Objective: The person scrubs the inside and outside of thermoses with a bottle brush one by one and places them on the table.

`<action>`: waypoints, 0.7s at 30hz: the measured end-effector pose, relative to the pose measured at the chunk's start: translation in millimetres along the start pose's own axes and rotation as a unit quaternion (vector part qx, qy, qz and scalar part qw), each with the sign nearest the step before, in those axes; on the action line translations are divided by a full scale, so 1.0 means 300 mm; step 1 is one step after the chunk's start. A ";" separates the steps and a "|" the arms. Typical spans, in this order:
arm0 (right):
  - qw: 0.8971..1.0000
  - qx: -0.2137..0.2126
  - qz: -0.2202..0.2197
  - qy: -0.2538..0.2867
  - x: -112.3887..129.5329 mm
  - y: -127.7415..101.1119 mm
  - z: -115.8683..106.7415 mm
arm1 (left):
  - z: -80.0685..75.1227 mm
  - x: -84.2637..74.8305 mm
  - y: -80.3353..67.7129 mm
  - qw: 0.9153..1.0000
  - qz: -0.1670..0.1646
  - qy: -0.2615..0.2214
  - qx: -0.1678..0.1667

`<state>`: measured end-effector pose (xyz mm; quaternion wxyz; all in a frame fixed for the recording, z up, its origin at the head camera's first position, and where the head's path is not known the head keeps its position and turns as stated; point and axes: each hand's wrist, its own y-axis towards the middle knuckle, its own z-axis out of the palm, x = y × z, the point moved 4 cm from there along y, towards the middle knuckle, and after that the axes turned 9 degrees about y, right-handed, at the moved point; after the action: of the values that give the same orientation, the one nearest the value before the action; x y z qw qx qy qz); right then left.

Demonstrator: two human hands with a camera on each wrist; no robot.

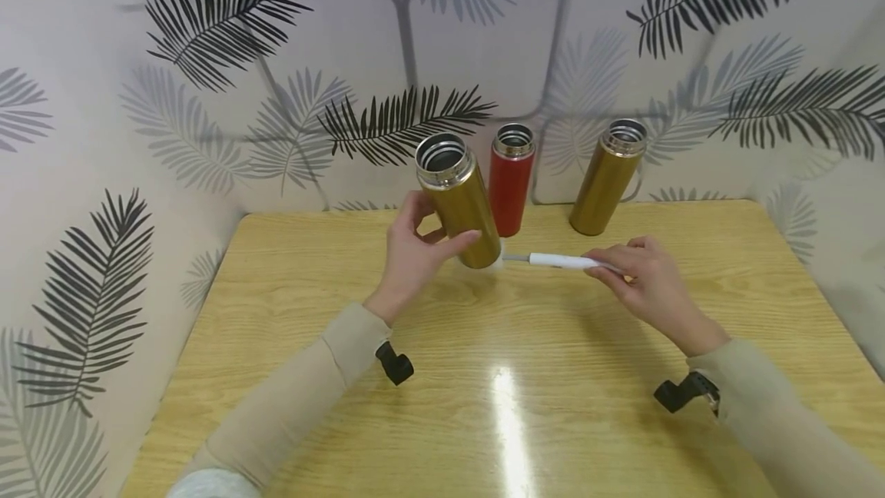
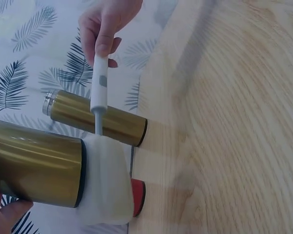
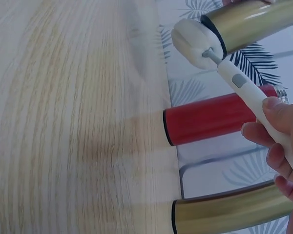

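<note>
My left hand (image 1: 418, 256) grips a gold thermos flask (image 1: 462, 210) that has no lid and is lifted off the table, its mouth tilted to the left. In my right hand (image 1: 646, 283) is the white handle of a bottle brush (image 1: 558, 260), held sideways. The brush's white sponge head (image 2: 107, 180) is against or very close to the flask's black-rimmed base, as the left wrist view shows. From the right wrist, the sponge head (image 3: 195, 43) appears at the same base, outside the flask. Most of the sponge is hidden behind the flask in the head view.
A red flask (image 1: 510, 183) stands upright behind the held one. To its right is a second gold flask (image 1: 604, 183), also without a lid. Both stand near the back edge of the wooden table (image 1: 332, 252), close to a leaf-patterned wall covering (image 1: 477, 60).
</note>
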<state>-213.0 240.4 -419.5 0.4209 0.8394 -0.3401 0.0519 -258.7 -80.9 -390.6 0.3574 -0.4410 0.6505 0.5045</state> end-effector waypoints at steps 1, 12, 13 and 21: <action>1.000 0.002 -0.002 0.001 0.003 0.000 0.001 | -0.002 0.001 0.002 1.000 0.000 0.002 -0.003; 1.000 0.005 -0.001 0.014 -0.022 -0.014 -0.025 | -0.020 0.017 0.006 1.000 -0.016 0.012 -0.003; 1.000 0.009 0.001 0.013 -0.024 -0.012 -0.020 | -0.017 0.020 0.004 1.000 -0.020 0.007 0.000; 0.999 0.018 -0.013 0.034 0.013 -0.002 0.019 | -0.007 0.023 0.010 1.000 -0.010 0.016 -0.002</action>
<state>-210.9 234.3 -422.1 0.4179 0.8488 -0.3134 0.0812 -264.0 -84.2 -395.3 0.3513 -0.4562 0.6505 0.4952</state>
